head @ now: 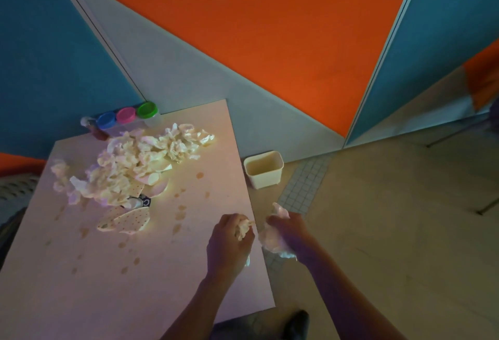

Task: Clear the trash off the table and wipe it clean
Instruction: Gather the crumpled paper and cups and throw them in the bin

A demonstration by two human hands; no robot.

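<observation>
Crumpled tissue pile (129, 166) covers most of the paper cups (155, 177); their count cannot be determined. A small dark-labelled item (140, 202) is partly buried, possibly a bottle. The red-brown object (97, 132) beside the blue-lidded jar (106, 120) is blurred, unidentifiable.

3 lidded jars (126, 116), 1 bin (264, 169).

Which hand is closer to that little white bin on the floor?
The right hand, holding crumpled paper past the table edge just below the bin. The left hand grips paper over the table, farther off.
</observation>
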